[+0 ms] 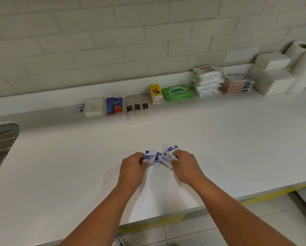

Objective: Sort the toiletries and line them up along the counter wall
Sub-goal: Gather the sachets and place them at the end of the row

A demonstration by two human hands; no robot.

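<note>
Near the bench (77, 174) edge, the left hand (133, 166) and right hand (183, 164) are each pinching small blue-and-white sachets (167, 157), the last unsorted toiletries by the look of it. Farther back, sorted groups (177, 92) are already lining the wall, one matching sachet (79, 108) at the left end.

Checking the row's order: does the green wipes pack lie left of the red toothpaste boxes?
No, the green wipes pack lies right of the toothpaste boxes, with wrapped toothbrushes and a yellow tissue stack between them.

sachets (162, 157) before wall-side packet row (177, 92)
</note>
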